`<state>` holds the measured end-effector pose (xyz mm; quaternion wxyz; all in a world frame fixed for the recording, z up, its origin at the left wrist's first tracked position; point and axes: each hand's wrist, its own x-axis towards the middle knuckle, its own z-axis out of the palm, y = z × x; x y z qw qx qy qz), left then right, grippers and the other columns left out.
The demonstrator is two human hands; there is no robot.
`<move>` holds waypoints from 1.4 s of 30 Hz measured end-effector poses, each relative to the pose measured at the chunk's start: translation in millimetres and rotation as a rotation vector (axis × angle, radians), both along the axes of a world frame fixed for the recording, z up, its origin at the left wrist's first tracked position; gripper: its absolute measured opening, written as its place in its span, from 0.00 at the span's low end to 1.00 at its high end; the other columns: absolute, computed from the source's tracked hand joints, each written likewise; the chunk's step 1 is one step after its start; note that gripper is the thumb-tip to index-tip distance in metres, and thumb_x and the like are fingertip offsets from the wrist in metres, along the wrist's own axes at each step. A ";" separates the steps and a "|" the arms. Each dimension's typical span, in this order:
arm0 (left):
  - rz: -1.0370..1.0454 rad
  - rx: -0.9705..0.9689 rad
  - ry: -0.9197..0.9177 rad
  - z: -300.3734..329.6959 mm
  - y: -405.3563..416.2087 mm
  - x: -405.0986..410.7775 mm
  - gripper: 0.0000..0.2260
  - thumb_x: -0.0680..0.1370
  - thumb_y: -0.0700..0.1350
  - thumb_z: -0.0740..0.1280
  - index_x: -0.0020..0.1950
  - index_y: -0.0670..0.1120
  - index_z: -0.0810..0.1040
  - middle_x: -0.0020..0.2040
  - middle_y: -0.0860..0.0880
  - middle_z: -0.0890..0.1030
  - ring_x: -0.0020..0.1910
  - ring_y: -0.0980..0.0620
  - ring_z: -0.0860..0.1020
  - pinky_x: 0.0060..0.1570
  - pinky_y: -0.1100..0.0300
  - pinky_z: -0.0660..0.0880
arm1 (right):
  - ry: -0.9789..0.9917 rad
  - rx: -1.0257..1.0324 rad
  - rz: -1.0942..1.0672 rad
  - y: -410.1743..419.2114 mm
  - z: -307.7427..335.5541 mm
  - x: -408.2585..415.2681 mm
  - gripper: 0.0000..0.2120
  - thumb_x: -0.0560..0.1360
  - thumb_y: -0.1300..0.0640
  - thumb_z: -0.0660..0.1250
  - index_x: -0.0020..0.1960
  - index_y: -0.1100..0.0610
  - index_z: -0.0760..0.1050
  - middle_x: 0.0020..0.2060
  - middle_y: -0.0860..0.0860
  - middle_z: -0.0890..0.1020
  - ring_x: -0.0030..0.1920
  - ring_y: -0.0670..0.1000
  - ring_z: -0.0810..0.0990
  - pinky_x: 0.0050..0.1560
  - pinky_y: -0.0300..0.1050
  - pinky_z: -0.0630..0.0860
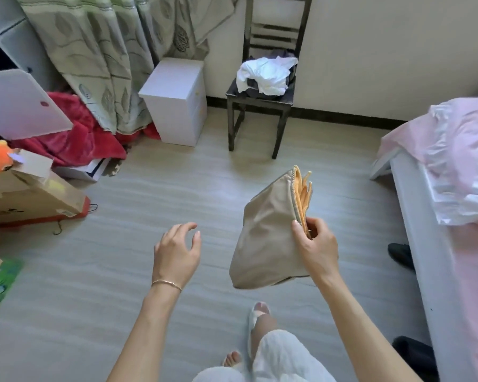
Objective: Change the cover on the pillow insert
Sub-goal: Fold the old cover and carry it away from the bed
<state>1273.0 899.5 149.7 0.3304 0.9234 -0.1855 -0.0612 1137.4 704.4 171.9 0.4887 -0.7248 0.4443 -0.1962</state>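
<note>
We are holding the beige pillow cover (pixel 265 232) up in the air over the pale floor (pixel 149 194), well apart from the pink-sheeted bed (pixel 469 166) on our right and the dark chair (pixel 260 100) by the far wall. Our right hand (pixel 315 244) is pinching the cover at its open edge, thumb on the beige face and fingers curled behind, right where an orange lining or inner cloth (pixel 304 194) is showing. Our left hand (pixel 175 252) is hanging free beside it, fingers loosely spread, touching nothing.

We are judging the cover to be light and limp: it is sagging and creasing under its own weight, so one hand is carrying it easily. It looks smooth and may be slightly slippery. The piped seam at the opening is probably the firmest place to grip. We are thinking the free hand should take the opposite side of that opening, so the mouth can be spread. Whether an insert is inside, we cannot tell.
</note>
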 end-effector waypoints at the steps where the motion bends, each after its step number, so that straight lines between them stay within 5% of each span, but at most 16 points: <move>1: -0.023 0.003 0.009 -1.3 -13.5 17.8 0.20 0.72 0.50 0.57 0.54 0.41 0.79 0.54 0.43 0.80 0.56 0.41 0.77 0.57 0.46 0.72 | 0.000 -0.002 -0.022 -9.6 -0.9 14.0 0.04 0.75 0.55 0.66 0.48 0.54 0.73 0.40 0.47 0.78 0.42 0.48 0.75 0.39 0.38 0.66; 9: -0.110 0.019 0.062 -11.3 -127.4 167.8 0.20 0.72 0.52 0.57 0.56 0.42 0.78 0.55 0.44 0.79 0.57 0.43 0.76 0.59 0.45 0.70 | 0.013 0.017 -0.123 -116.0 -15.1 155.9 0.07 0.75 0.54 0.66 0.50 0.56 0.74 0.38 0.46 0.77 0.42 0.49 0.75 0.43 0.42 0.69; 15: -0.111 -0.002 0.074 -0.2 -222.3 288.4 0.11 0.77 0.43 0.64 0.56 0.42 0.78 0.56 0.44 0.79 0.58 0.43 0.75 0.60 0.46 0.69 | 0.008 0.009 -0.124 -205.6 -4.6 271.7 0.04 0.75 0.55 0.66 0.48 0.54 0.72 0.40 0.47 0.77 0.43 0.50 0.76 0.45 0.44 0.70; 32: -0.216 0.025 0.075 -5.0 -381.5 602.9 0.18 0.73 0.51 0.58 0.56 0.43 0.79 0.55 0.45 0.79 0.57 0.44 0.76 0.58 0.49 0.69 | 0.041 0.009 -0.164 -343.2 -15.1 577.7 0.04 0.75 0.54 0.66 0.47 0.54 0.73 0.39 0.46 0.77 0.42 0.48 0.75 0.43 0.41 0.67; 42: -0.322 0.059 0.141 -14.0 -488.8 706.6 0.11 0.78 0.44 0.63 0.59 0.44 0.77 0.59 0.46 0.77 0.60 0.45 0.74 0.61 0.50 0.68 | 0.033 0.021 -0.205 -427.2 -12.0 680.4 0.03 0.75 0.56 0.67 0.45 0.54 0.73 0.40 0.49 0.78 0.41 0.48 0.74 0.43 0.40 0.67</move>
